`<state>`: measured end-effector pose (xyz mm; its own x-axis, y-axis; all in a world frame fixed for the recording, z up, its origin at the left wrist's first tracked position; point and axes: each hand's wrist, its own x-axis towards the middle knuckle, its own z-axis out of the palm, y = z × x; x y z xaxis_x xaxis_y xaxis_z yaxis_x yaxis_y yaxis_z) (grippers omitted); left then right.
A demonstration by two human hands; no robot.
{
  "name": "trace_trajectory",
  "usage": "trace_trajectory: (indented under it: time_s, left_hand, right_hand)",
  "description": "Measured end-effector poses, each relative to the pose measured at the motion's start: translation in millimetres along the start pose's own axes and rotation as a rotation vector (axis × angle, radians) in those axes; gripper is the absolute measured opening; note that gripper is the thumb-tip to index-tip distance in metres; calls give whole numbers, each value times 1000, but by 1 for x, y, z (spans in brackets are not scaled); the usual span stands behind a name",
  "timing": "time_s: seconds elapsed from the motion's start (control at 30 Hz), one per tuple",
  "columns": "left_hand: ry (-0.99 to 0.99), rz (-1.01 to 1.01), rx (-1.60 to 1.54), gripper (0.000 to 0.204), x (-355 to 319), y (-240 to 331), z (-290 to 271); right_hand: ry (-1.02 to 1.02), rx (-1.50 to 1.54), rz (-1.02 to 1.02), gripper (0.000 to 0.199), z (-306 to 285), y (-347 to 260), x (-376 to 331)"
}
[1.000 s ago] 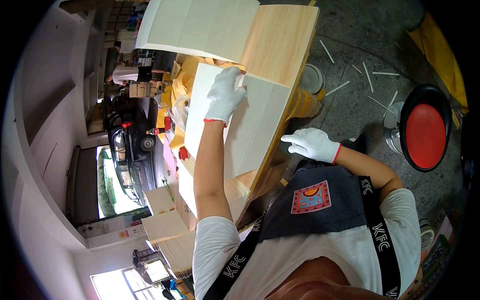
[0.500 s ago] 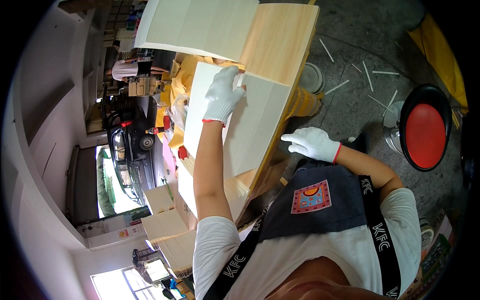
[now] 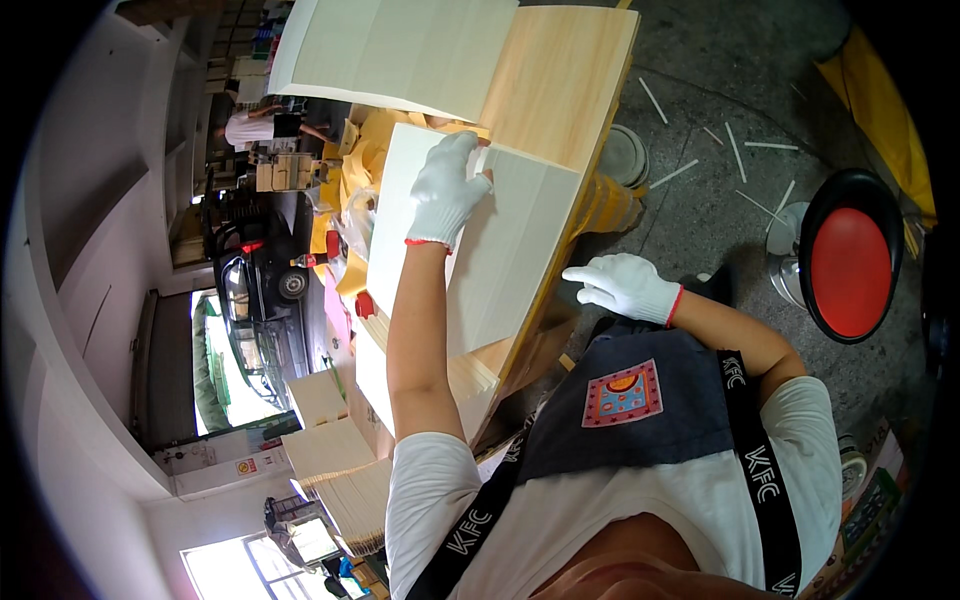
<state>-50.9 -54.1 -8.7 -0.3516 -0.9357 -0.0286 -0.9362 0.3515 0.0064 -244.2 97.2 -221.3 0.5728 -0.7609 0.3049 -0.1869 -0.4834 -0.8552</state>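
Observation:
My left hand (image 3: 445,190), in a white knit glove with a red cuff, rests on the pale board (image 3: 520,230) on the wooden table. Its fingers reach toward the board's far edge, with the thumb apart; I see nothing held in it. A white strip of board or sheet (image 3: 395,210) lies on the left, partly under this hand and arm. My right hand (image 3: 625,288), gloved alike, hovers off the table's right edge. Its index finger and thumb stretch out apart, with nothing visible between them; the other fingers are partly hidden.
Another pale stack (image 3: 400,50) lies at the table's far end, beside bare wood (image 3: 560,80). Yellow scraps (image 3: 370,150) crowd the left. A red-seated stool (image 3: 850,270) and white strips (image 3: 735,150) are on the floor at right. Another person (image 3: 250,130) stands far off.
Both my hands stay where they were. In the far background the other person has shifted slightly, with an arm moved.

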Motion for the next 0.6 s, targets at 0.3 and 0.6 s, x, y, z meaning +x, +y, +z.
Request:
trace_trajectory:
  time_s: [0.3, 0.6]
  left_hand:
    - [-29, -46, -17, 43, 4, 4, -3]
    - [28, -58, -137, 43, 1, 0, -3]
  right_hand:
    - [-1, 34, 6, 42, -3, -2, 2]
    - [-6, 44, 24, 43, -6, -2, 2]
